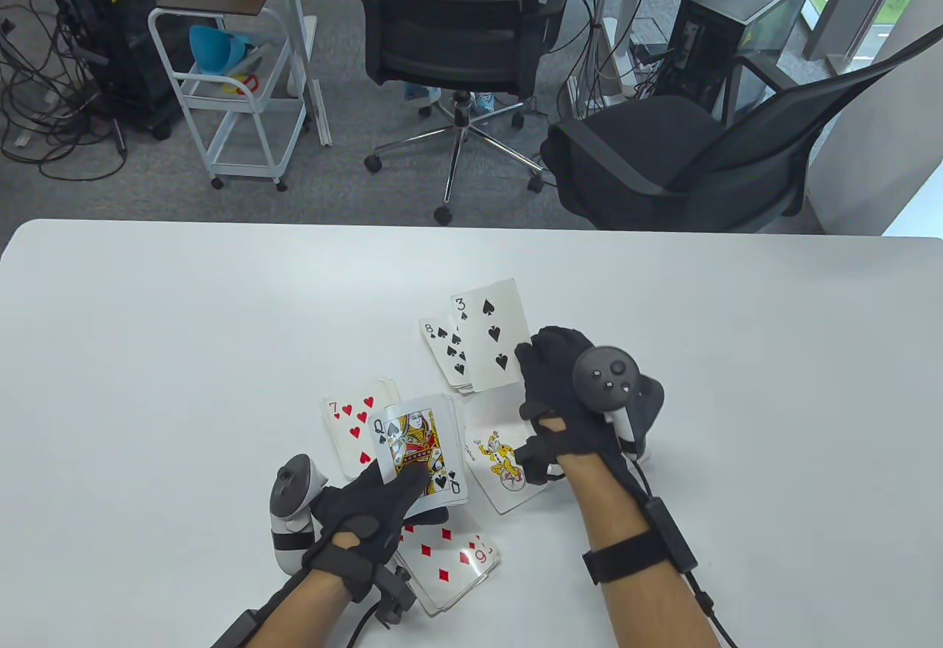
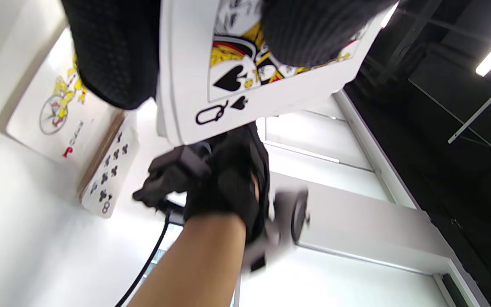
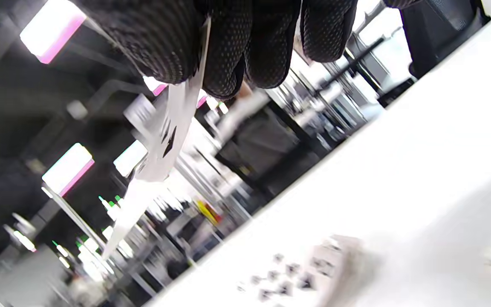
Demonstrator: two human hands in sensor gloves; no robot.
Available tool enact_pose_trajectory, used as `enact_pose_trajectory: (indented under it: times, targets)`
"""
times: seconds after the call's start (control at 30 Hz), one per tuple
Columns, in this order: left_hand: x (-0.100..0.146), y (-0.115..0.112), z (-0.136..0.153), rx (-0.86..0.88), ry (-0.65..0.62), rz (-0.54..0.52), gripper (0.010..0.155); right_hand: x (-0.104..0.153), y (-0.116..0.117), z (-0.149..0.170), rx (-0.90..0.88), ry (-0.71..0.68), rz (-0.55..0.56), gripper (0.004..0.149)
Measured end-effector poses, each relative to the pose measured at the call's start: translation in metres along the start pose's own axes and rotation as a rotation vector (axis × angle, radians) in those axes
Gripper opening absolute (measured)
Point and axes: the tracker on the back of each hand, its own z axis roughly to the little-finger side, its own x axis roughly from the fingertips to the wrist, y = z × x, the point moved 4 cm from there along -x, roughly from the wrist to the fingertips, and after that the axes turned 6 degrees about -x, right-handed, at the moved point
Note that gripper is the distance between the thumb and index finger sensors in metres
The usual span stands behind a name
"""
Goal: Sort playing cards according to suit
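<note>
White desk (image 1: 184, 324) lies bare left, right and beyond the piles. My left hand (image 1: 368, 515) grips the deck (image 1: 423, 456), queen of spades up; my right hand (image 1: 560, 383) pinches the three of spades (image 1: 490, 342) over the eight of clubs pile (image 1: 442, 353). Only the right wrist view shows that card lifted off the desk.

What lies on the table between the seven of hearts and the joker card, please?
In the table view, the deck topped by the queen of spades, gripped by the left hand, sits between the seven of hearts and joker.
</note>
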Motion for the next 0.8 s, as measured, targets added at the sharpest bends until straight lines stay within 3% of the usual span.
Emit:
enact_pose_trajectory:
  times: [0.2,0.33,0.47,0.57,0.67,0.8]
  targets:
    - [0.002,0.003,-0.007,-0.009,-0.035,-0.021,0.05,-0.054,0.058,-0.007,0.215,0.108,-0.191,0.039]
    - [0.003,0.011,-0.009,0.009,-0.039,-0.063,0.05,-0.069,0.092,-0.003,0.337,0.142,-0.216,0.039]
    - [0.002,0.017,-0.011,0.018,-0.044,-0.083,0.05,-0.073,0.117,0.001,0.63,0.156,-0.193,0.041]
    - [0.002,0.015,-0.01,0.019,-0.04,-0.082,0.05,-0.072,0.119,0.001,0.722,0.13,-0.136,0.043]
    - [0.002,0.012,-0.008,0.022,-0.032,-0.064,0.051,-0.066,0.106,-0.007,0.706,0.09,-0.089,0.047]
    - [0.002,0.007,-0.007,0.007,-0.03,-0.048,0.052,-0.044,0.067,-0.019,0.484,0.04,-0.069,0.045]
